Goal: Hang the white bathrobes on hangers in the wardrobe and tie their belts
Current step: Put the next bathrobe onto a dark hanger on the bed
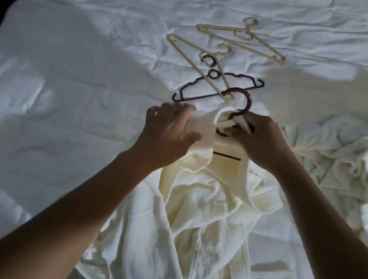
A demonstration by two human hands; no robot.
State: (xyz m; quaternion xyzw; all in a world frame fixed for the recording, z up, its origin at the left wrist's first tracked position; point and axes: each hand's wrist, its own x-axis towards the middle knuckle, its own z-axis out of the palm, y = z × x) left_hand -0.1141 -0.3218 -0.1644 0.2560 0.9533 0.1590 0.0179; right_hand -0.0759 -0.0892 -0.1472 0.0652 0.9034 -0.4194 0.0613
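Two hands are working below the hanger hook (245,98), pointing twelve o'clock: left hand (169,132) gripping the bathrobe (188,225) collar, nearer right hand (258,137) pinching fabric at its base.

Bathrobe (188,225) is creamy off-white, ribbed along the collar (198,156) — bed sheet (87,25) is plain white. Far hanger (240,44) and near hanger (191,60) are both beige, the thin hanger (242,76) is blackish-purple, the hook (237,90) maroon.

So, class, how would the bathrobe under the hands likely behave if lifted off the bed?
Probably floppy: the bathrobe lies in soft, loose folds. Likely fairly heavy for its size, judging by its thick ribbed collar.
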